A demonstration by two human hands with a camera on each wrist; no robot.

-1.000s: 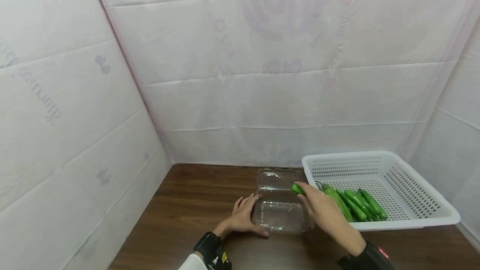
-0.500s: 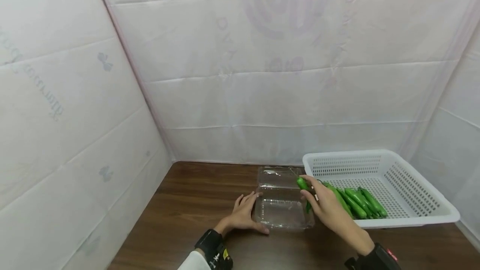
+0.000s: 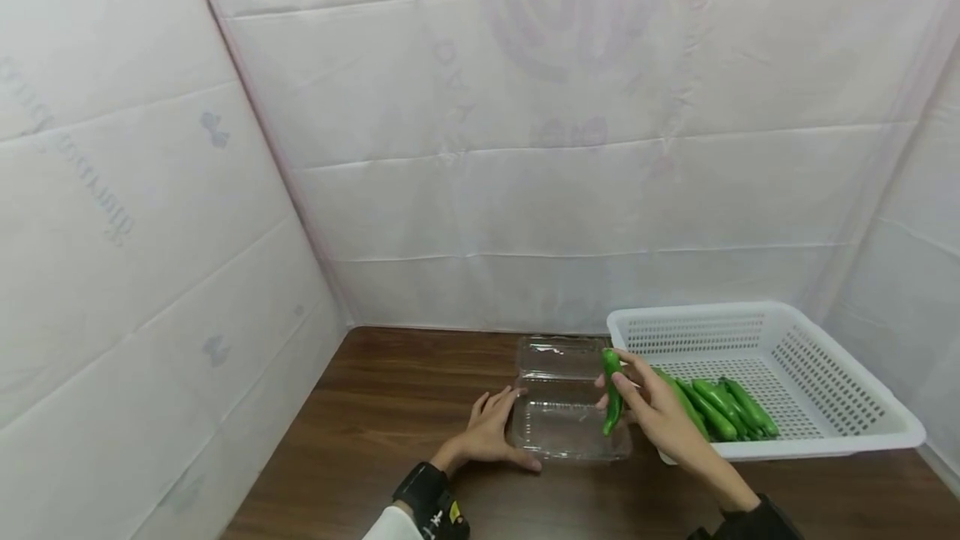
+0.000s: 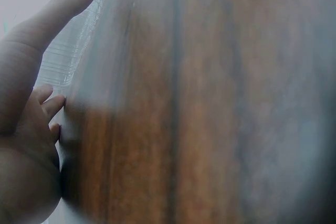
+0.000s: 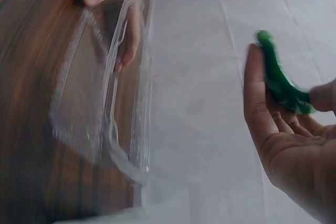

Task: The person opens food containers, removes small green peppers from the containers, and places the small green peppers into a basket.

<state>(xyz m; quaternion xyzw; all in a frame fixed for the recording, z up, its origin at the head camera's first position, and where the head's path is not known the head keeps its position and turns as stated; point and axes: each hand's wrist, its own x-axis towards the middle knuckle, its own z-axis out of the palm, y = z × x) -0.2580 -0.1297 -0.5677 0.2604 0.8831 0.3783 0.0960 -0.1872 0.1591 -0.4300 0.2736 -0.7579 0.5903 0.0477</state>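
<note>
A green chili pepper (image 3: 612, 391) is pinched between the thumb and fingers of my right hand (image 3: 657, 412), above the right side of a clear plastic clamshell box (image 3: 566, 430). In the right wrist view the pepper (image 5: 281, 80) looks curved and slightly blurred. The box lies with its lid (image 3: 561, 357) folded back toward the wall. My left hand (image 3: 491, 436) rests at the box's left edge, fingers spread and straight. Its thumb (image 4: 68, 3) lies along the near rim in the left wrist view.
A white perforated basket (image 3: 847, 443) stands right of the box, with several green peppers (image 3: 720, 411) lying in its left part. The wooden table (image 3: 390, 423) meets white sheeting (image 3: 465, 215) at the back and on the left.
My right hand has drawn slightly right and turned, swinging the pepper from lying sideways to roughly upright in view. My left hand and the box stay in place.
</note>
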